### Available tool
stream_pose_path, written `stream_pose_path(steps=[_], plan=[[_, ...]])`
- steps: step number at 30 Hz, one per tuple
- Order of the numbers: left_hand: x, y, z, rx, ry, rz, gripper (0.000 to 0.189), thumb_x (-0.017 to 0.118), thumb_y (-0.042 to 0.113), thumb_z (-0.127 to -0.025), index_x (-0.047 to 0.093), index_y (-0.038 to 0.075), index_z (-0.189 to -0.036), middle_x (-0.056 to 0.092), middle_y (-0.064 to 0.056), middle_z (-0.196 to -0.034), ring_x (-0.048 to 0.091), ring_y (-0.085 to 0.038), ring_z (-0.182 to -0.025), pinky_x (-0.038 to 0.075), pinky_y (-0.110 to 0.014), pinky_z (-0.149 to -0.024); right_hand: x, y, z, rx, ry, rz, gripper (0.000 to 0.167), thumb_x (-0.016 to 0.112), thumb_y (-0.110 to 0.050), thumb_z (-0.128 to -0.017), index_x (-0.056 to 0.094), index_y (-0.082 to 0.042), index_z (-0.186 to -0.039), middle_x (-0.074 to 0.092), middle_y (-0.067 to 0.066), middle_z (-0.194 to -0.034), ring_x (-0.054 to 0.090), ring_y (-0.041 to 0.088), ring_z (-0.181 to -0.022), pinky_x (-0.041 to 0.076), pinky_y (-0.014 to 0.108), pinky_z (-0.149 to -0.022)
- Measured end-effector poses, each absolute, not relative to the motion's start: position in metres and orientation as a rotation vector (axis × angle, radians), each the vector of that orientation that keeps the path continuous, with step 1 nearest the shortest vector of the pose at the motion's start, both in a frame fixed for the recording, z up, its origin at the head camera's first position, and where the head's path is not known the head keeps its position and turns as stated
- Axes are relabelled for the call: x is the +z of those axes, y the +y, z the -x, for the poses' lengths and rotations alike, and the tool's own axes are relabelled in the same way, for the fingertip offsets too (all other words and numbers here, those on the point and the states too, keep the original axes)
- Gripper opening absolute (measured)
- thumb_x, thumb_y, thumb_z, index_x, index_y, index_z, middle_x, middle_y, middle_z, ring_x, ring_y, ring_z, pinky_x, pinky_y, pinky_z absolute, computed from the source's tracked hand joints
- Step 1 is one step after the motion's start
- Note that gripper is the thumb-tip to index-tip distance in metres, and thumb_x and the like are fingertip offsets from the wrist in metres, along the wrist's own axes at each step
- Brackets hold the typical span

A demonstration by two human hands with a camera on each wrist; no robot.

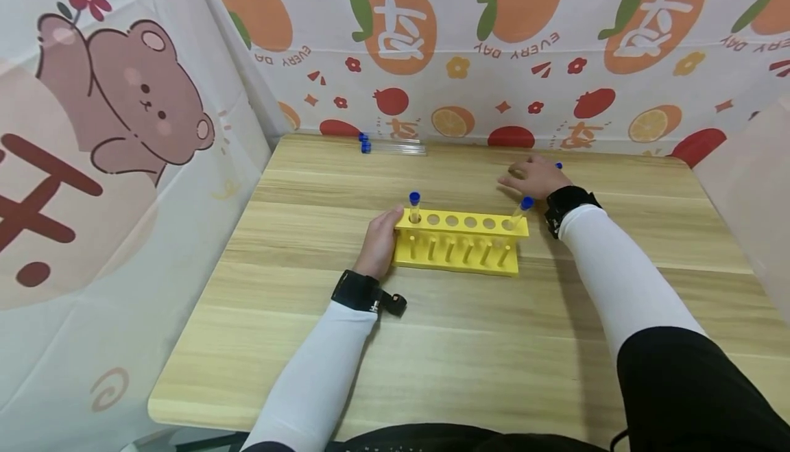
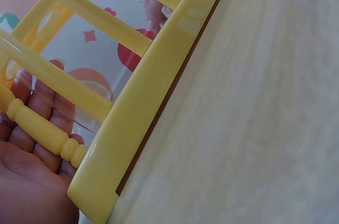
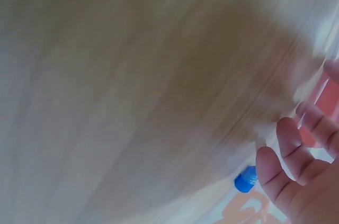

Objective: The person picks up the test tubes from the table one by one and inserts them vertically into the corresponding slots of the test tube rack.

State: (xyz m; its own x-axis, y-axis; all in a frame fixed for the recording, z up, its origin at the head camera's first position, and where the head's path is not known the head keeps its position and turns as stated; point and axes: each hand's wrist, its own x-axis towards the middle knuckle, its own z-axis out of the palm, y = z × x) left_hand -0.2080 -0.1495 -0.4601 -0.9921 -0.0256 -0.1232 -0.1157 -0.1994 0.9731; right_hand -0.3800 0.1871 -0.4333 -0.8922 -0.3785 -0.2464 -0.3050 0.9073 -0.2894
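A yellow test tube rack (image 1: 457,267) stands on the wooden table in the head view. My left hand (image 1: 378,243) grips its left end; in the left wrist view the fingers (image 2: 45,110) lie behind the end post. One blue-capped test tube (image 1: 415,199) stands upright in the leftmost hole, and another capped test tube (image 1: 526,204) leans in the rightmost. Beyond the rack's right end, my right hand (image 1: 535,176) is low over the table with loosely bent fingers and nothing visible in them. A blue cap (image 3: 246,179) shows by its fingertips; the rest of that tube is hidden.
Several blue-capped test tubes (image 1: 395,147) lie at the table's back edge, left of centre. A fruit-printed curtain (image 1: 457,81) hangs directly behind the table (image 1: 296,342). Bear-patterned cloth (image 1: 142,109) covers the left side.
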Motion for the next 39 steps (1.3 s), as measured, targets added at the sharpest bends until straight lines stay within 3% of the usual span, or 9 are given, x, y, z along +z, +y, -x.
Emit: stream_pose_path(steps=[6, 13, 17, 20, 27, 30, 33, 36, 39], plan=[[-0.46, -0.151, 0.21, 2.384, 1.945, 0.178, 0.046, 0.047, 0.036, -0.102, 0.062, -0.002, -0.123, 0.06, -0.012, -0.125, 0.053, -0.019, -0.121, 0.037, -0.035, -0.111, -0.436, 0.196, 0.381, -0.304, 2.818, 0.554, 0.077, 0.044, -0.069, -0.092, 0.057, -0.006, -0.135, 0.041, 0.027, -0.146, 0.029, 0.045, -0.138, 0.018, 0.065, -0.114], [-0.461, -0.151, 0.208, 2.357, 1.948, 0.2, 0.044, 0.047, 0.037, -0.102, 0.063, 0.001, -0.122, 0.06, -0.009, -0.123, 0.053, -0.017, -0.118, 0.038, -0.035, -0.109, -0.442, 0.205, 0.377, -0.307, 2.856, 0.543, 0.035, 0.062, -0.016, -0.089, 0.064, -0.005, -0.122, 0.052, 0.023, -0.121, 0.049, 0.039, -0.108, 0.042, 0.056, -0.096], [-0.462, -0.15, 0.208, 2.357, 1.943, 0.205, 0.045, 0.047, 0.036, -0.102, 0.063, 0.0, -0.122, 0.06, -0.01, -0.121, 0.054, -0.017, -0.115, 0.039, -0.034, -0.108, -0.445, 0.207, 0.375, -0.333, 2.891, 0.519, 0.026, 0.06, -0.009, -0.093, 0.065, -0.006, -0.118, 0.053, 0.021, -0.118, 0.052, 0.037, -0.104, 0.045, 0.054, -0.093], [-0.461, -0.15, 0.209, 2.353, 1.952, 0.204, 0.045, 0.046, 0.036, -0.102, 0.063, 0.0, -0.123, 0.06, -0.01, -0.124, 0.053, -0.017, -0.118, 0.039, -0.034, -0.109, -0.444, 0.207, 0.374, -0.364, 2.901, 0.472, 0.03, 0.056, -0.007, -0.096, 0.059, -0.007, -0.126, 0.05, 0.025, -0.126, 0.052, 0.042, -0.111, 0.044, 0.057, -0.097], [-0.46, -0.15, 0.209, 2.348, 1.945, 0.195, 0.046, 0.047, 0.038, -0.102, 0.062, 0.0, -0.124, 0.06, -0.011, -0.126, 0.053, -0.018, -0.12, 0.038, -0.035, -0.11, -0.441, 0.206, 0.371, -0.364, 2.902, 0.417, 0.065, 0.052, -0.001, -0.096, 0.028, -0.013, -0.154, 0.042, 0.032, -0.139, 0.043, 0.048, -0.127, 0.036, 0.062, -0.106], [-0.46, -0.15, 0.209, 2.344, 1.947, 0.196, 0.046, 0.047, 0.038, -0.102, 0.063, 0.0, -0.123, 0.06, -0.011, -0.125, 0.053, -0.018, -0.119, 0.039, -0.035, -0.11, -0.441, 0.206, 0.37, -0.362, 2.919, 0.452, 0.069, 0.052, 0.001, -0.095, 0.021, -0.01, -0.156, 0.044, 0.033, -0.139, 0.04, 0.049, -0.129, 0.033, 0.061, -0.109], [-0.459, -0.151, 0.209, 2.347, 1.947, 0.201, 0.046, 0.047, 0.038, -0.102, 0.063, 0.0, -0.123, 0.06, -0.011, -0.125, 0.053, -0.018, -0.119, 0.039, -0.035, -0.11, -0.44, 0.205, 0.369, -0.396, 2.948, 0.51, 0.065, 0.052, 0.002, -0.095, 0.026, -0.007, -0.154, 0.049, 0.032, -0.137, 0.044, 0.049, -0.127, 0.035, 0.059, -0.109], [-0.459, -0.15, 0.21, 2.353, 1.944, 0.194, 0.046, 0.046, 0.038, -0.102, 0.063, 0.0, -0.123, 0.06, -0.011, -0.126, 0.053, -0.018, -0.12, 0.038, -0.035, -0.11, -0.44, 0.203, 0.368, -0.441, 2.979, 0.575, 0.065, 0.052, 0.0, -0.097, 0.026, -0.014, -0.155, 0.051, 0.028, -0.14, 0.047, 0.047, -0.128, 0.036, 0.059, -0.108], [-0.459, -0.15, 0.21, 2.355, 1.945, 0.184, 0.045, 0.046, 0.037, -0.103, 0.063, 0.0, -0.122, 0.06, -0.011, -0.126, 0.053, -0.019, -0.121, 0.038, -0.035, -0.11, -0.439, 0.201, 0.367, -0.455, 3.017, 0.647, 0.079, 0.055, 0.004, -0.096, 0.015, -0.025, -0.158, 0.051, 0.025, -0.141, 0.049, 0.046, -0.127, 0.036, 0.059, -0.109]])
